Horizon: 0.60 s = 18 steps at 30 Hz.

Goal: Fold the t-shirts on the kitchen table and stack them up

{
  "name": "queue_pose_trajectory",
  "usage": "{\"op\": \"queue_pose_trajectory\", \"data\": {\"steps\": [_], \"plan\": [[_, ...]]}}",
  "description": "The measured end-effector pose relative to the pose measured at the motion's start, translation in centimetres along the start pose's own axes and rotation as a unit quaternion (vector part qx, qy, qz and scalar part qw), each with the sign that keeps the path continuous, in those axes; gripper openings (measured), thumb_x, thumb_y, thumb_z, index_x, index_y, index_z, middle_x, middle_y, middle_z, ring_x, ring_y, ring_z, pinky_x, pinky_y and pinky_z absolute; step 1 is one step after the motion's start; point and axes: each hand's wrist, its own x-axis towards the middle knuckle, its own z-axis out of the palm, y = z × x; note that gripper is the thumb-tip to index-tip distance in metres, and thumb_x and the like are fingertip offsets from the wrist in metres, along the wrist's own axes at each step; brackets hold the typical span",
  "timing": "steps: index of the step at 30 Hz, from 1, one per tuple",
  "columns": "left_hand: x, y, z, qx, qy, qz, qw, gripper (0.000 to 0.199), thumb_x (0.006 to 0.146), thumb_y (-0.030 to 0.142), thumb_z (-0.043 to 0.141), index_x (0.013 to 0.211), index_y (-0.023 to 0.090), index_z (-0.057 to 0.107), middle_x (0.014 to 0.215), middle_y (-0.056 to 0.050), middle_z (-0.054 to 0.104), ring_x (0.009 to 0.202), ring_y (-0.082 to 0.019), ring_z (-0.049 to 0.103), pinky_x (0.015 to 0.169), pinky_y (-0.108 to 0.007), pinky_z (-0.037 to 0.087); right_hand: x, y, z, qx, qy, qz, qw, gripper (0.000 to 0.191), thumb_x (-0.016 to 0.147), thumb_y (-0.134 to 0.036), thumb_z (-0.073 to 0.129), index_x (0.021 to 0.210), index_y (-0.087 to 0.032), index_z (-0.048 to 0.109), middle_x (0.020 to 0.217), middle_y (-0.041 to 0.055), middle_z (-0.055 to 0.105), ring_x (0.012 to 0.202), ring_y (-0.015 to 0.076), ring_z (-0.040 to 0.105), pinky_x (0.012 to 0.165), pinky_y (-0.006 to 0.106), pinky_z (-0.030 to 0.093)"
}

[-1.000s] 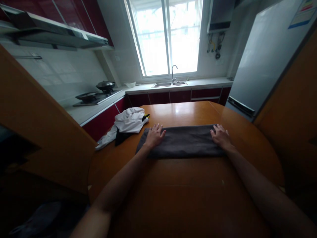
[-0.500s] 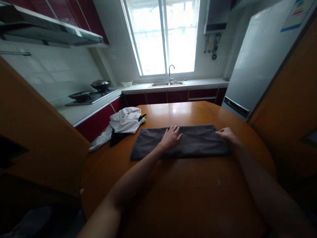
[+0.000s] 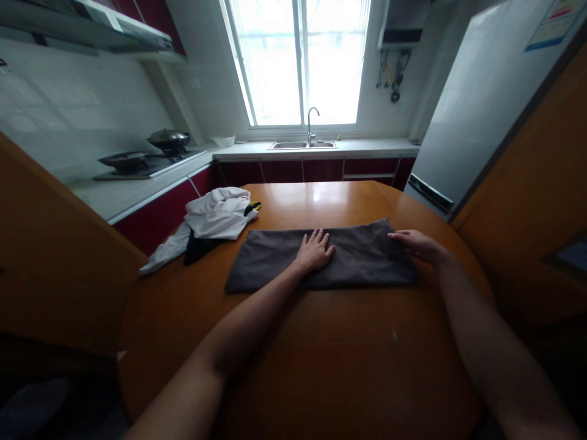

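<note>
A dark grey folded cloth lies as a long, wide strip across the wooden table. My left hand rests flat on its middle, fingers spread toward the far edge. At the cloth's right end, my right hand pinches the edge near the far corner between thumb and fingers. That corner stands up slightly in a small peak, while the near edge lies straight along the tabletop. Whether the cloth is a garment cannot be made out.
A heap of white clothing with black and yellow pieces lies at the table's far left. Beyond the table stand a counter with a sink and a stove with pans. A fridge stands at the right.
The whole view has shifted a little. My right hand has drawn the cloth's far right corner slightly up into a peak. My left hand stays flat on the cloth.
</note>
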Motion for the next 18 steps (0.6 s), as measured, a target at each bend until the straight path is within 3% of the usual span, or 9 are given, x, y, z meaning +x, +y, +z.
{"op": "queue_pose_trajectory", "data": {"steps": [3, 7, 11, 13, 18], "plan": [[-0.1, 0.2, -0.3, -0.005, -0.009, -0.001, 1.0, 0.068, 0.101, 0.056, 0.026, 0.156, 0.016, 0.035, 0.166, -0.013, 0.019, 0.154, -0.029, 0.015, 0.122, -0.056, 0.014, -0.3, -0.1, 0.0, 0.072, -0.04, 0.01, 0.997, 0.016, 0.085, -0.025, 0.069, 0.097, -0.015, 0.068, 0.085, 0.0083, 0.074, 0.068, 0.0155, 0.068, 0.054, 0.02, 0.053], [-0.2, 0.2, -0.8, -0.018, -0.013, -0.003, 1.0, 0.068, 0.101, 0.056, 0.029, 0.155, 0.016, 0.036, 0.166, -0.012, 0.02, 0.154, -0.029, 0.016, 0.123, -0.054, 0.016, -0.9, -1.0, 0.2, 0.18, -0.041, 0.001, 0.983, 0.008, 0.081, -0.018, 0.068, 0.088, -0.017, 0.066, 0.074, 0.0046, 0.072, 0.059, 0.0154, 0.066, 0.053, 0.021, 0.054], [0.8, 0.3, -1.1, -0.032, 0.04, -0.014, 0.999, 0.068, 0.101, 0.048, 0.03, 0.158, 0.011, 0.026, 0.167, -0.014, 0.015, 0.155, -0.027, 0.013, 0.123, -0.051, 0.017, -1.7, -3.4, 0.9, 0.273, -0.026, 0.014, 0.962, 0.004, 0.08, -0.017, 0.064, 0.084, -0.018, 0.066, 0.065, 0.0014, 0.07, 0.049, 0.0146, 0.061, 0.049, 0.024, 0.054], [1.5, 0.4, -1.0, -0.033, 0.046, -0.018, 0.998, 0.067, 0.102, 0.046, 0.025, 0.159, 0.01, 0.022, 0.167, -0.014, 0.014, 0.155, -0.027, 0.011, 0.123, -0.053, 0.015, -2.0, -5.1, 1.3, 0.281, -0.015, 0.033, 0.959, 0.002, 0.081, -0.018, 0.064, 0.082, -0.019, 0.066, 0.064, 0.0013, 0.07, 0.049, 0.0157, 0.061, 0.05, 0.026, 0.055], [2.7, 0.4, 0.0, -0.025, -0.022, -0.007, 0.999, 0.068, 0.102, 0.046, 0.023, 0.158, 0.007, 0.026, 0.166, -0.016, 0.017, 0.155, -0.03, 0.012, 0.122, -0.059, 0.011, -2.5, -9.7, 2.1, 0.23, 0.031, 0.079, 0.969, 0.008, 0.083, -0.018, 0.064, 0.074, -0.019, 0.063, 0.053, 0.0021, 0.064, 0.043, 0.0153, 0.055, 0.042, 0.025, 0.049]]}}
